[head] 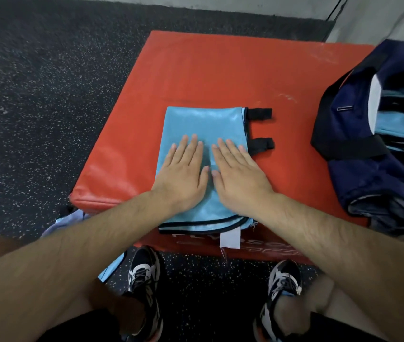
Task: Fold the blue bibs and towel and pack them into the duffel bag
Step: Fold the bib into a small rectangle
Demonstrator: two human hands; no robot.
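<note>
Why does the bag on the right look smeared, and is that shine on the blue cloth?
Head view: the navy fabric duffel bag at the right edge looks motion-blurred; yes, soft glare shows on the folded light-blue bib and the red vinyl pad.

This looks like a gym. The floor [35, 95] is black rubber with little white specks, like a sports room floor. On it stands a big red box [220, 77], soft and shiny like gym gear. A dark blue duffel bag [368, 174] sits on the box. The person wears sports shoes [144, 275].
</note>
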